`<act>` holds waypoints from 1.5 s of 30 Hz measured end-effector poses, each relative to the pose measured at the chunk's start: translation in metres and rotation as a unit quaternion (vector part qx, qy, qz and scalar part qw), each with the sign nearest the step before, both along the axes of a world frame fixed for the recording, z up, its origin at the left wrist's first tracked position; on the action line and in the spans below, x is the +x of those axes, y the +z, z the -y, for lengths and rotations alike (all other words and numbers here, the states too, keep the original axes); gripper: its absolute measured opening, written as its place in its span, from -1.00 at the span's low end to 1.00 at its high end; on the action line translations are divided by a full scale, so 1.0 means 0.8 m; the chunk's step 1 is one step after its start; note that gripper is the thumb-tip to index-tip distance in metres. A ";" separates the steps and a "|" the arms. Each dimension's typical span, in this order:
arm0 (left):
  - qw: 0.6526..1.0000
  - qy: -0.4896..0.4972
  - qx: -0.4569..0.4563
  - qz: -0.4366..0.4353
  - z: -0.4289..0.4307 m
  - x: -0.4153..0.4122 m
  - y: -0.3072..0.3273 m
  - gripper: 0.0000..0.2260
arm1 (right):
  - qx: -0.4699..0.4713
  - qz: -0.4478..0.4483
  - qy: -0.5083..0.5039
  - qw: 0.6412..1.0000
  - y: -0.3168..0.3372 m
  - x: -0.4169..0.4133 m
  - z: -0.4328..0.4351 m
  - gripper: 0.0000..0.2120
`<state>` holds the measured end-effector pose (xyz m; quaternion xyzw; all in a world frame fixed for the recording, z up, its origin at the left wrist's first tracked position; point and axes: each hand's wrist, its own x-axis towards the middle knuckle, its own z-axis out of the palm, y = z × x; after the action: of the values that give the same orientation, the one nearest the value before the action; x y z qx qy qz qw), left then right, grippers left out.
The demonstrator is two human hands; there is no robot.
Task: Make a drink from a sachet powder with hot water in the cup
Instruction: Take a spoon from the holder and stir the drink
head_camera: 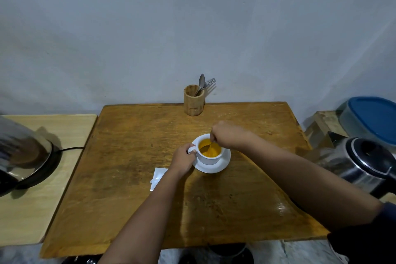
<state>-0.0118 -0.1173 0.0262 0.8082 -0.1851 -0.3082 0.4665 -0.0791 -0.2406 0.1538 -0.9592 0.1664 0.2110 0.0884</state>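
Bare brown wooden worktop [132,199] lies open left and front of me; the wooden cutlery holder [193,100] blocks the far edge, white torn sachet [158,177] beside my left wrist

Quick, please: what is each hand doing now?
Left hand: closed on the cup handle.
Right hand: closed on a spoon in the cup.

view: head camera, the only one, sitting above the counter [132,178]
facing: looking forward and down toward the wall [192,17] behind the counter
nearness: close, both forearms reaching in from below the counter's near edge
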 end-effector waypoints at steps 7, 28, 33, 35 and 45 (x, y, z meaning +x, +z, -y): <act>1.000 -0.001 -0.005 -0.004 0.000 0.001 0.001 -0.80 | -0.102 -0.002 0.056 0.993 0.000 0.000 -0.006 -0.74; 1.000 -0.002 0.007 0.006 0.001 0.002 -0.003 -0.78 | -0.056 0.073 -0.073 0.993 -0.013 0.004 0.003 -0.82; 1.000 0.001 0.004 0.002 0.001 0.001 -0.002 -0.76 | -0.058 0.096 -0.118 0.987 -0.011 -0.004 0.012 -0.81; 1.000 0.001 0.003 0.003 0.001 0.001 -0.002 -0.76 | -0.045 0.093 -0.128 0.986 -0.009 -0.005 0.015 -0.83; 1.000 0.001 0.005 0.011 0.001 0.001 -0.005 -0.76 | 0.149 0.102 -0.162 0.970 -0.021 -0.005 0.017 -0.82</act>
<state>-0.0110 -0.1182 0.0222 0.8141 -0.1874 -0.2999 0.4606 -0.0833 -0.2544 0.1370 -0.9118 0.2764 0.1174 0.2802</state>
